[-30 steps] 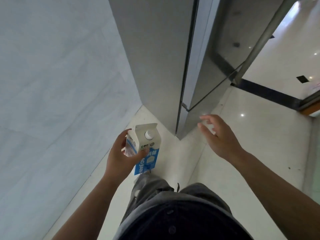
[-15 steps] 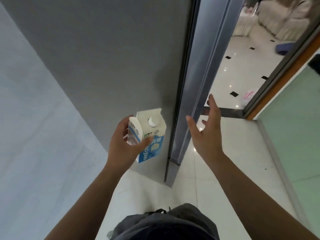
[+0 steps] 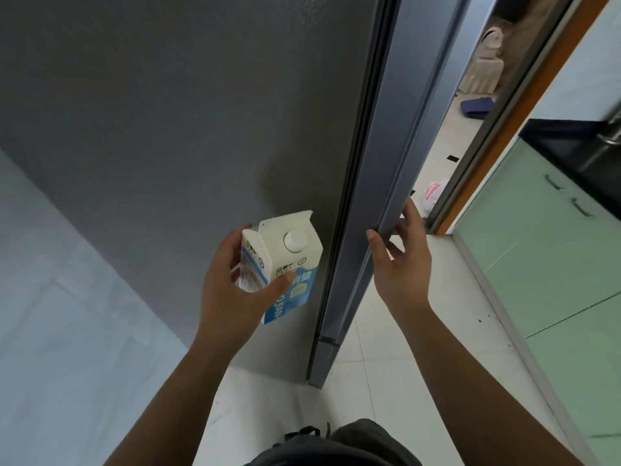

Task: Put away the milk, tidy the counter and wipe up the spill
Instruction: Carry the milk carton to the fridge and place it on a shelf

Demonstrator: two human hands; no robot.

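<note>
The right hand point(image 3: 401, 264) has closed the gap to the tall grey metal fridge point(image 3: 188, 136) since half a second ago. Then it hovered spread in the air beside the door; now its fingers point(image 3: 411, 216) curl round the far edge of the dark blue-grey steel fridge door point(image 3: 379, 183) and the thumb lies along the near face. The view has also drawn nearer to the fridge side.

The left hand point(image 3: 235, 290) is clamped on the white-and-blue gable-top milk carton point(image 3: 287, 260), thumb across the printed front, fingers behind it. The carton is held upright, its round white cap facing up, just beside the grey fridge side and level with the door seam. Kept upright, it should not leak. Kept close, it looks ready to go in once the door swings.

The right hand is not closed on anything yet; it hooks the door edge, apparently because that edge is the handle. The door looks shut. The likely step is opening it. Pale green cabinets under a dark counter point(image 3: 571, 142) stand to the right, well apart from both hands; no spill shows here.
</note>
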